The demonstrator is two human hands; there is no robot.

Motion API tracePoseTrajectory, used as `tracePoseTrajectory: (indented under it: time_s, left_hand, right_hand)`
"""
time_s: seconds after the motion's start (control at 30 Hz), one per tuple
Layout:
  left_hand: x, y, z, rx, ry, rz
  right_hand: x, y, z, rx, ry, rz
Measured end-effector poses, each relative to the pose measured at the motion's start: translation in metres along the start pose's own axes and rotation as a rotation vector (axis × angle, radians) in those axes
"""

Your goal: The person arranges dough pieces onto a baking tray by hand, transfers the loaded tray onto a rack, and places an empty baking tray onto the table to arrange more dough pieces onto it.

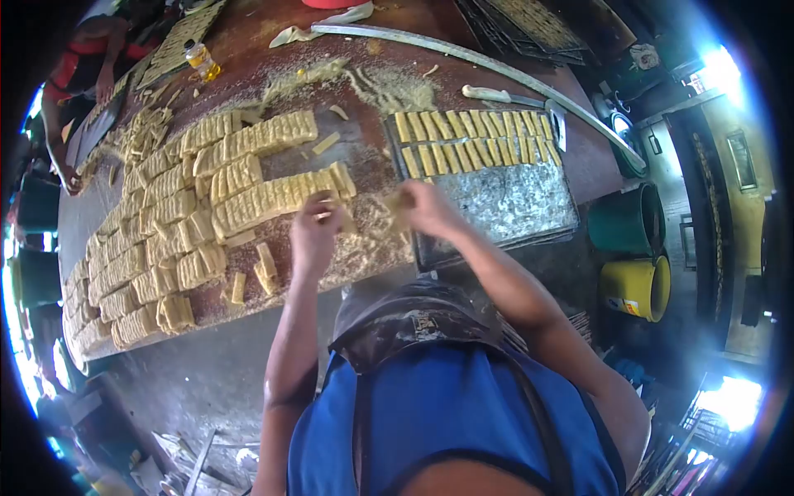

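My left hand is closed at the near end of a long row of pale dough sticks, its fingers curled around a dough stick. Between the rows and the tray, my right hand pinches a dough piece, partly blurred. To its right lies a dark metal baking tray, with two neat rows of dough sticks along its far half. The tray's nearer half is bare and dusted with flour.
Stacked dough sticks cover the table's left side. Behind are a knife, a long metal bar and a bottle. Another person's hand is at the far left. Green and yellow buckets stand right.
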State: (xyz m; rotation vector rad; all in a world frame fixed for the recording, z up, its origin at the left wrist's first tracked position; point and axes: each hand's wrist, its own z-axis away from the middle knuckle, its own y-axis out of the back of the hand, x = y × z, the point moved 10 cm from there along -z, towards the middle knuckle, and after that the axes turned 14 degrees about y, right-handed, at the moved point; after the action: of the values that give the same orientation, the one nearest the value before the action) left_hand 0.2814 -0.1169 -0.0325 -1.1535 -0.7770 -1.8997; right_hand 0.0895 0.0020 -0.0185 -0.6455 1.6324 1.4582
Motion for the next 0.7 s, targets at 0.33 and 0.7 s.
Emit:
tracePoseTrajectory:
  time_s: [0.33, 0.7]
  left_hand:
    - [0.038, -0.216, -0.009, -0.020, -0.413, -0.734]
    - [0.038, -0.228, 0.031, -0.026, -0.577, -0.938]
  right_hand:
    - [0.106, 0.122, 0.042, 0.319, -0.104, 0.283]
    - [0.122, 0.129, 0.043, 0.222, -0.004, 0.223]
